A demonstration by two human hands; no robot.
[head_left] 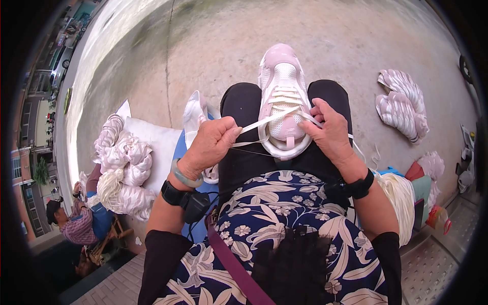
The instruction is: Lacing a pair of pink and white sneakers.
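Note:
A pink and white sneaker [283,68] rests on my lap between my knees, toe pointing away from me. White shoelace [286,93] runs in several rows across its tongue. My left hand [214,140] pinches one lace end between thumb and fingers, pulling it out to the left of the shoe. On the other side, my right hand [328,127] grips the other lace close to the upper eyelets, fingers closed. The two laces cross over the tongue. A loose tail of lace hangs below my right hand, beside my thigh.
Bundled pink and white shoe pieces lie in piles at left [124,162] and on the floor at right [404,104]. Another white shoe [194,114] is beside my left knee. A hank of white laces [396,198] hangs by my right forearm. Another person [79,221] sits at far left.

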